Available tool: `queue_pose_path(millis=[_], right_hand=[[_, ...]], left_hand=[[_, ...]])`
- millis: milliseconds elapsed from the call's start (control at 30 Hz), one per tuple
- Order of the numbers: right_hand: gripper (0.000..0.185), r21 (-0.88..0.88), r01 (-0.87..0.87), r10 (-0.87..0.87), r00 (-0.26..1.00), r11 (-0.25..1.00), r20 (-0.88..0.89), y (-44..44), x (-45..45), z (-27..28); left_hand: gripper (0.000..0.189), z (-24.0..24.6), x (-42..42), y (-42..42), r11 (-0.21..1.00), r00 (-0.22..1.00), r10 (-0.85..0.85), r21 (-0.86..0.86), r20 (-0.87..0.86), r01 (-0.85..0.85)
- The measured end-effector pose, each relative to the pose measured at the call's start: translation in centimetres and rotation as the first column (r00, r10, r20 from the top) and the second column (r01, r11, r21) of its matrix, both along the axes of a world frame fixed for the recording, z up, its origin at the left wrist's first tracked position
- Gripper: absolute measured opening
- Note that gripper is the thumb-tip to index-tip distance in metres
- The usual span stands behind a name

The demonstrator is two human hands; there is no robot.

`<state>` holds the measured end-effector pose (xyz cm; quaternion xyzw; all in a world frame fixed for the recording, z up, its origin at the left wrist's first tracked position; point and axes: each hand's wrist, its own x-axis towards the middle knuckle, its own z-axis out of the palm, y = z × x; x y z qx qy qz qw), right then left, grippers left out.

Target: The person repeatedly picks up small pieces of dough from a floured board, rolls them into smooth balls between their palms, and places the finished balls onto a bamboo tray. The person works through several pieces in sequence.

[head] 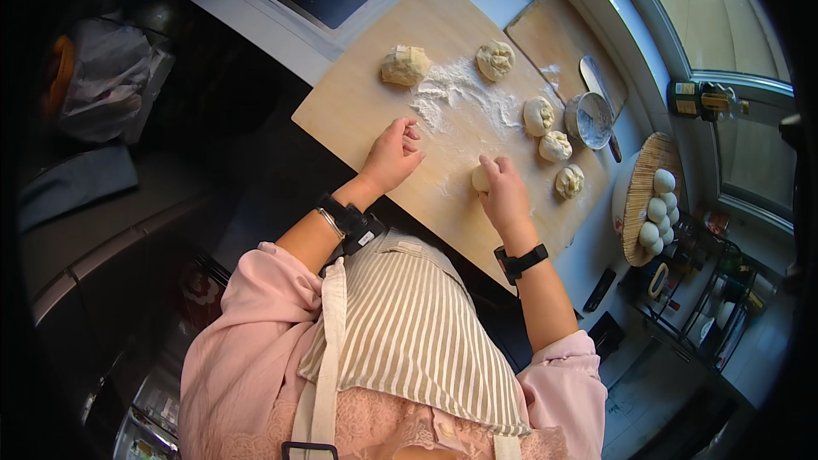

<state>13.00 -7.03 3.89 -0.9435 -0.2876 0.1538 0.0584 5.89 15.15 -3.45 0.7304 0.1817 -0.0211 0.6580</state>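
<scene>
My right hand (501,195) is closed around a piece of dough (480,179) on the floured wooden board (358,102). To its left, my left hand (393,153) hovers over or rests at the board's near edge, fingers loosely curled and holding nothing visible. White flour (454,99) is spread across the middle. Beyond it lie a larger dough lump (406,65) and a pleated dough ball (495,60). Several smaller dough pieces, among them a folded one (539,116), a lumpy one (555,146) and a creased one (569,181), lie right of my right hand.
A metal bowl with flour (591,121) stands at the board's right edge, by a knife (594,80) on a smaller wooden board (543,32). Farther right, a woven tray (634,217) carries several round dough balls (657,209). A glass bottle (700,100) is near the window.
</scene>
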Motion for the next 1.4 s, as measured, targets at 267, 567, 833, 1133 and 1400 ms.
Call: queue_pose_path(millis=[267,567,833,1133,1400], right_hand=[[0.044,-0.012,-0.132,0.132,0.991,0.991,-0.032,0.0,0.7,-1.2],[0.016,0.065,-0.017,0.024,0.994,0.998,-0.108,0.3,0.0,-2.7],[0.048,0.213,0.689,-0.322,0.56,0.692,-0.764,-15.3,7.6,5.4],[0.053,0.34,0.758,-0.632,0.652,0.557,-0.419,-41.4,21.3,22.8],[0.051,0.223,0.607,-0.57,0.794,0.763,-0.214,-46.9,33.6,15.2]], left_hand=[[0.046,-1.6,-1.1,0.9,0.999,1.0,0.007,0.046,0.028,-0.009],[0.038,-3.9,-0.6,1.3,0.996,0.999,-0.039,0.079,0.02,0.037],[0.032,-3.7,0.0,1.6,1.0,0.996,-0.007,-0.019,-0.084,0.006],[0.031,-3.8,0.0,0.2,0.98,0.973,0.154,0.155,-0.173,-0.128],[0.036,-2.0,-2.1,-2.9,0.957,0.931,0.268,0.182,-0.249,-0.227]])
